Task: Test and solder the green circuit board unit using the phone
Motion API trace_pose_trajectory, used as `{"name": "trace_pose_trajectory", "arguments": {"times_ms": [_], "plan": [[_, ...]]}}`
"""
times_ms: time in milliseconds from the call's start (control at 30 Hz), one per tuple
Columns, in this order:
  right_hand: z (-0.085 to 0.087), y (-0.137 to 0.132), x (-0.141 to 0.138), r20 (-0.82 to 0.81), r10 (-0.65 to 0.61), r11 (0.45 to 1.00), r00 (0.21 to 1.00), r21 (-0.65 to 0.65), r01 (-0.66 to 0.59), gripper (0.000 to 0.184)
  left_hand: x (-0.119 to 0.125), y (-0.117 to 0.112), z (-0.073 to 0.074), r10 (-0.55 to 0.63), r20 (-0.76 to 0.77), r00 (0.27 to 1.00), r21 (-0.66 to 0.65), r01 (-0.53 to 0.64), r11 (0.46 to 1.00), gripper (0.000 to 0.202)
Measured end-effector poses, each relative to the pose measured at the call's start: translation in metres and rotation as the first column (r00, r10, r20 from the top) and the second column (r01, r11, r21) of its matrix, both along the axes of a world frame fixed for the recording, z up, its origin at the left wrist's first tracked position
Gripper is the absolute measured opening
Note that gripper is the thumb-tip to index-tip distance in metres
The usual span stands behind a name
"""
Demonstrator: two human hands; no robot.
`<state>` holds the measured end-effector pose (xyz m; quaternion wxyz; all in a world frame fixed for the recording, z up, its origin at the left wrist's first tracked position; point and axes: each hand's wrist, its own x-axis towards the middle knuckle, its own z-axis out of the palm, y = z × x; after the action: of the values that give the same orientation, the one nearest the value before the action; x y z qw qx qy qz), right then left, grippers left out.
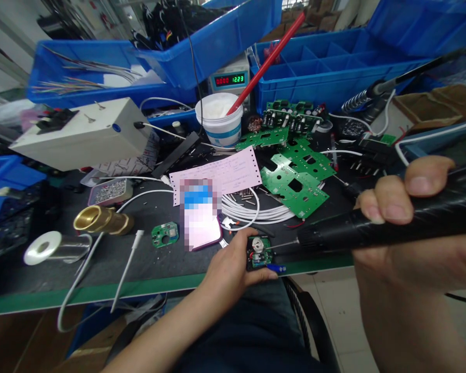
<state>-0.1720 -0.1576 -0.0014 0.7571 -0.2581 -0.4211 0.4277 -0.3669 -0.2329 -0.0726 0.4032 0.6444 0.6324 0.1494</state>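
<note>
My left hand (229,264) grips a small green circuit board assembly (261,253) at the bench's front edge, thumb below and fingers above. A round silvery part sits on that assembly, and a blue piece sticks out beside my thumb. Wrapped in my right hand (406,194) is a black electric screwdriver (345,228), held nearly level. Its thin bit points left and reaches the assembly near the round part; whether it touches a screw is too small to tell. A phone (204,233), partly blurred out, lies left of my left hand.
Large green circuit boards (295,181), a coiled white cable (272,213) and a pink paper slip (233,173) lie behind my hands. A white tub (219,122), a brass fitting (103,220), a solder spool (58,248) and a small round board (165,234) stand around. Blue bins (314,77) line the back.
</note>
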Motion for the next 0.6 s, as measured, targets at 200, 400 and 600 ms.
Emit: {"name": "trace_pose_trajectory", "arguments": {"times_ms": [200,400,600], "plan": [[0.0020,0.0020,-0.0018,-0.013,-0.055,0.998,0.998,-0.044,0.055,0.019,0.0030,0.0019,-0.0006,0.061,-0.037,0.997,-0.009,-0.061,0.998,0.067],[-0.0024,0.0049,-0.0014,-0.066,-0.125,0.989,0.990,-0.082,0.119,0.028,0.0056,0.0043,0.0016,0.068,-0.041,0.997,0.025,-0.067,0.997,0.065],[0.0059,0.0065,-0.0030,-0.158,-0.250,0.956,0.955,-0.196,0.217,0.067,0.0050,0.0041,-0.0007,0.070,-0.047,0.996,0.054,-0.067,0.996,0.066]]}}
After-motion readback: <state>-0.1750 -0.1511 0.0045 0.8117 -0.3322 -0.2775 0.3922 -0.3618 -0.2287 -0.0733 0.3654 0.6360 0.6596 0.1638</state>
